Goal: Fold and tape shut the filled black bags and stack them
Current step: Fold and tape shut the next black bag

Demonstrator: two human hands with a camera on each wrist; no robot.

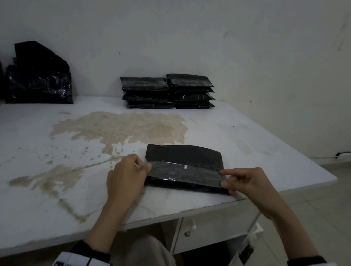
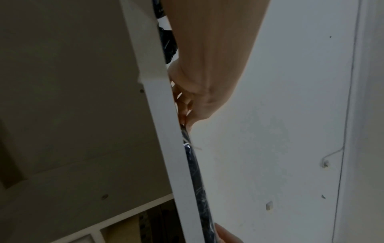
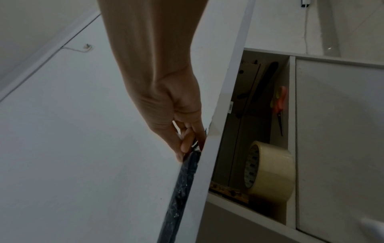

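Observation:
A filled black bag (image 1: 185,154) lies near the front right edge of the white table (image 1: 31,157). A strip of clear tape (image 1: 184,173) is stretched across its folded flap. My left hand (image 1: 140,167) pinches the tape's left end and my right hand (image 1: 225,179) pinches its right end. The wrist views show the bag edge-on (image 2: 195,172) (image 3: 182,185), with my left hand (image 2: 185,121) and my right hand (image 3: 187,148) gripping at its ends. Two stacks of taped black bags (image 1: 167,91) stand at the back by the wall.
Loose black bags (image 1: 38,75) are heaped at the back left. A brown stain (image 1: 121,125) spreads over the table top. Under the table, an open shelf holds a tape roll (image 3: 270,171) and orange-handled scissors (image 3: 279,105). A drawer (image 1: 208,230) sits below the front edge.

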